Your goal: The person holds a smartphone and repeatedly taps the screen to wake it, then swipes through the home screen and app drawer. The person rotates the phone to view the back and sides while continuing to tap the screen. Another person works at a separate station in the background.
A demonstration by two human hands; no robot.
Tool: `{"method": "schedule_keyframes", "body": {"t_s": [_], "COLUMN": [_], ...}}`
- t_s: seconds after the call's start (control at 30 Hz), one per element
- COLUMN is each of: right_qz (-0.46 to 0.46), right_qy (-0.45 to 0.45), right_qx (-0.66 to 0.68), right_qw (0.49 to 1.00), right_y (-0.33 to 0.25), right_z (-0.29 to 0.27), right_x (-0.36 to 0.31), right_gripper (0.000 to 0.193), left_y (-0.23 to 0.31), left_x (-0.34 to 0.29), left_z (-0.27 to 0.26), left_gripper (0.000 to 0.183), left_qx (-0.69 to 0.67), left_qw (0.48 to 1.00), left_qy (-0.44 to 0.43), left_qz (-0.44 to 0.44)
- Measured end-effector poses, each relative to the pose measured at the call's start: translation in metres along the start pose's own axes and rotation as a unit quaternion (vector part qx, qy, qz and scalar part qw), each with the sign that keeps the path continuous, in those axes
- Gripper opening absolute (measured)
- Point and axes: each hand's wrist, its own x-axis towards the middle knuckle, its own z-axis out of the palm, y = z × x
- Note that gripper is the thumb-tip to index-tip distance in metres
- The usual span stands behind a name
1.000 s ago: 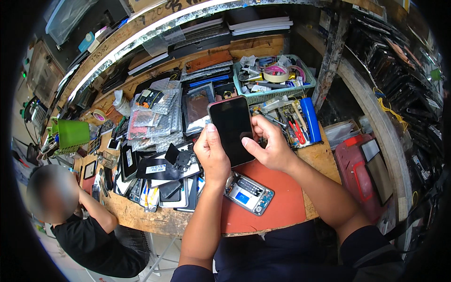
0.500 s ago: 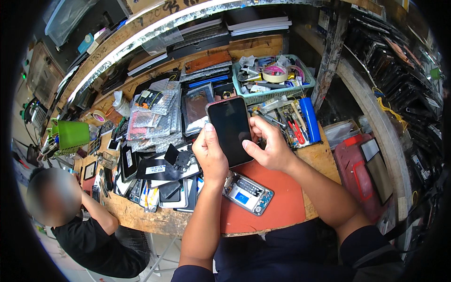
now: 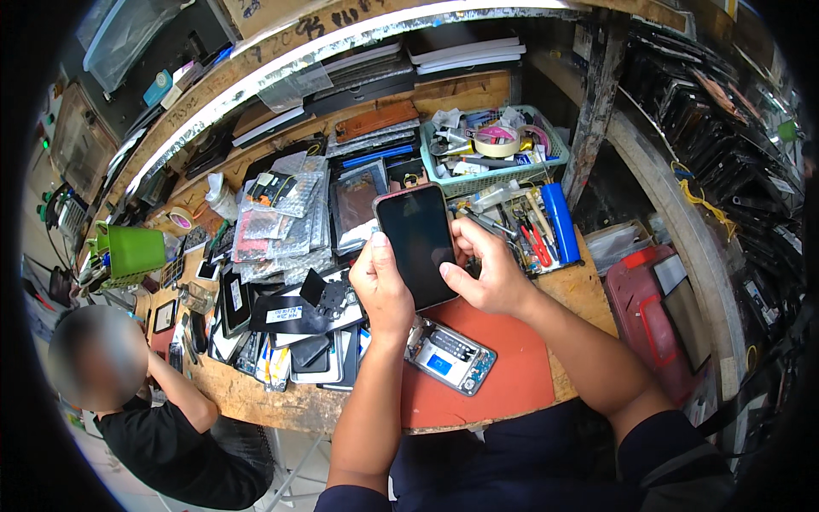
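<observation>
A smartphone (image 3: 415,243) with a dark screen is held up between my two hands, tilted a little, above the workbench. My left hand (image 3: 383,286) grips its left edge, the thumb lying along the side. On the opposite edge, my right hand (image 3: 488,269) has its fingers curled at the side and the thumb at the screen's border. Beneath them an opened phone (image 3: 452,354), its inner parts and a blue patch showing, lies on a red-brown mat (image 3: 512,367).
Left of the mat lie loose phone parts (image 3: 316,311) and stacked bubble-wrapped packets (image 3: 281,213). Behind stands a pale green basket (image 3: 503,171) of supplies; pliers (image 3: 537,245) and a blue cylinder (image 3: 559,222) are at right. A co-worker (image 3: 179,427) sits at far left, near a green bin (image 3: 132,249).
The view has shifted very slightly. Both hands keep the same grip on the smartphone, and nothing else has visibly moved.
</observation>
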Motion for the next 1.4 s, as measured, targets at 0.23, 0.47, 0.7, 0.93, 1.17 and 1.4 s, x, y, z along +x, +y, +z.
{"method": "schedule_keyframes", "body": {"t_s": [0.23, 0.47, 0.7, 0.93, 1.17, 1.4], "right_qz": [-0.004, -0.007, 0.015, -0.032, -0.031, -0.014], "right_qy": [-0.004, 0.001, 0.019, 0.023, 0.048, 0.029], "right_qx": [0.003, -0.007, -0.007, 0.023, -0.061, 0.065], "right_qw": [1.000, 1.000, 1.000, 0.999, 0.997, 0.997], "right_y": [-0.005, -0.005, -0.008, 0.006, 0.008, -0.011], "right_z": [0.002, 0.002, 0.008, 0.011, -0.002, 0.014], "right_x": [0.001, 0.000, -0.001, 0.003, 0.002, 0.000], "right_gripper": [0.028, 0.026, 0.024, 0.031, 0.035, 0.033], "left_y": [0.002, 0.005, -0.001, -0.016, 0.005, -0.017], "left_x": [0.001, 0.000, 0.000, 0.002, 0.001, 0.002], "left_z": [-0.001, 0.001, -0.001, -0.007, 0.009, -0.006], "left_gripper": [0.039, 0.040, 0.038, 0.040, 0.039, 0.040], "left_qx": [0.002, -0.004, 0.005, 0.026, 0.071, 0.067], "left_qw": [1.000, 1.000, 1.000, 0.999, 0.997, 0.997], "left_qy": [0.000, 0.005, 0.012, 0.038, 0.034, 0.019], "left_qz": [-0.001, -0.008, -0.004, 0.000, -0.022, 0.019]}}
